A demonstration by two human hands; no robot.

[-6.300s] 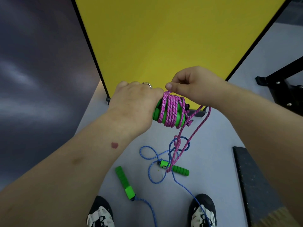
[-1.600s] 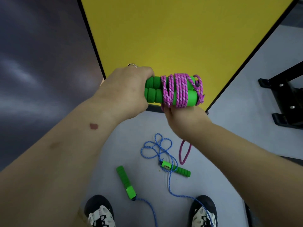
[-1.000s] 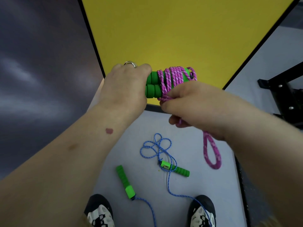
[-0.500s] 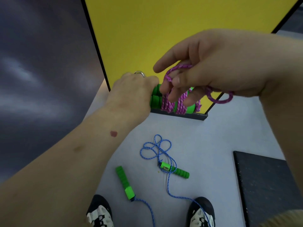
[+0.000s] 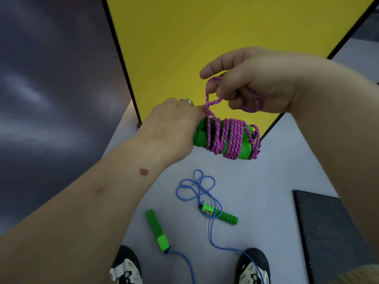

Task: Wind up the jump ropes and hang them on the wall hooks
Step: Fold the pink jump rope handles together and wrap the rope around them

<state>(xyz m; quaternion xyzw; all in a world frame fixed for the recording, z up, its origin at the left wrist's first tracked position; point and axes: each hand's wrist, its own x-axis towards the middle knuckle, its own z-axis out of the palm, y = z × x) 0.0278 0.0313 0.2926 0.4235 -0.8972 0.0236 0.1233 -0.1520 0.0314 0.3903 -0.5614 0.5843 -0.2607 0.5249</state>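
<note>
Gripped by the right hand point(image 5: 254, 87), the pink rope point(image 5: 229, 138) tail is now lifted into a loop above the green handles point(image 5: 200, 135), which are held in the left hand point(image 5: 172, 128), so the winding seems almost finished.

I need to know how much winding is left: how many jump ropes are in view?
2. The pink rope is wound around green handles gripped by the left hand, its loose end pinched by the right hand. The blue rope lies unwound on the floor.
</note>
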